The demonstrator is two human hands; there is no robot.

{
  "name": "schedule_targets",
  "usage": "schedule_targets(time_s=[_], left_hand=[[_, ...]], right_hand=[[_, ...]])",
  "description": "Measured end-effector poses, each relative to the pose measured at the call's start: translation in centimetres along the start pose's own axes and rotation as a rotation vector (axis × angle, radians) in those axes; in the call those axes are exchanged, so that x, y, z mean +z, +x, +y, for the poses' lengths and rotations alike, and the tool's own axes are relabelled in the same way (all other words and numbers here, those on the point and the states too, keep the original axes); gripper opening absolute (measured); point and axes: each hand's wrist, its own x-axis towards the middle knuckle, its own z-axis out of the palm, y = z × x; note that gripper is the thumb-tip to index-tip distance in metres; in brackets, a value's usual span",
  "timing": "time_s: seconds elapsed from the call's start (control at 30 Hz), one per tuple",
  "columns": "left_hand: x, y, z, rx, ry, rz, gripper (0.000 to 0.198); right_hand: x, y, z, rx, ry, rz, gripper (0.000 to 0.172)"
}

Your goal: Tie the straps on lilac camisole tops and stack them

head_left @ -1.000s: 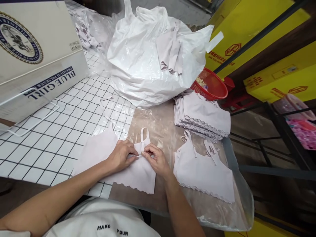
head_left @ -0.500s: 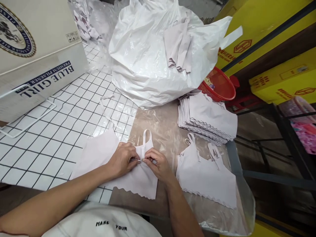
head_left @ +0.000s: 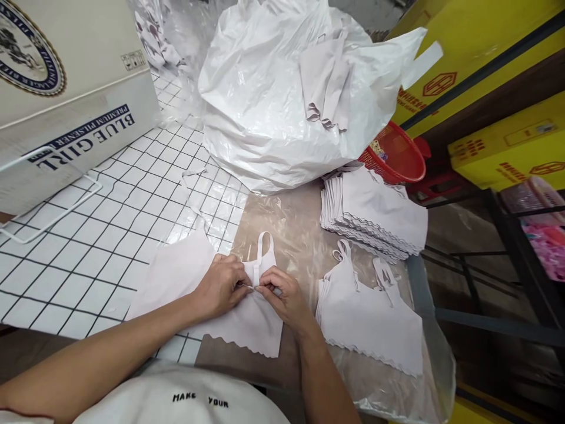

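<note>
A pale lilac camisole top [head_left: 253,333] with a scalloped hem lies spread in front of me. My left hand [head_left: 223,285] is closed in a pinch on its neckline. Close beside it, my right hand [head_left: 285,294] pinches the same edge, where a thin strip shows between the fingertips. A shoulder strap [head_left: 265,241] loops up behind the fingers, and another long strap [head_left: 190,188] trails to the far left. To the right rests a small pile of matching tops [head_left: 371,321] with looped straps. My fingers hide exactly what is pinched.
Behind that pile is a taller stack of folded pieces [head_left: 379,206]. A big white plastic bag [head_left: 260,106] with a folded piece [head_left: 324,82] on it stands at the back. A carton [head_left: 88,76] and wire handle [head_left: 57,218] are left; a red basket [head_left: 404,154] and yellow boxes [head_left: 507,135] are right.
My hands hold almost the same pinch on the top, and the fingertips have barely shifted. The whole view has moved slightly.
</note>
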Motion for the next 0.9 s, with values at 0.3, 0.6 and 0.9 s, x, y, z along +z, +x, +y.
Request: schedule_targets(time_s=[0.3,0.6,0.9], left_hand=[[0.1,0.2,-0.1,0.017,0.034,0.017,0.023],[0.1,0.2,-0.2,0.013,-0.009,0.052,0.029],[0.3,-0.1,-0.4,0.099,0.0,0.063,0.025]], right_hand=[[1.5,0.0,-0.4,0.038,0.003,0.089,0.022],[1.8,0.4,-0.4,0.153,0.114,0.162,0.023],[1.3,0.2,-1.4,0.412,0.589,0.194,0.031]])
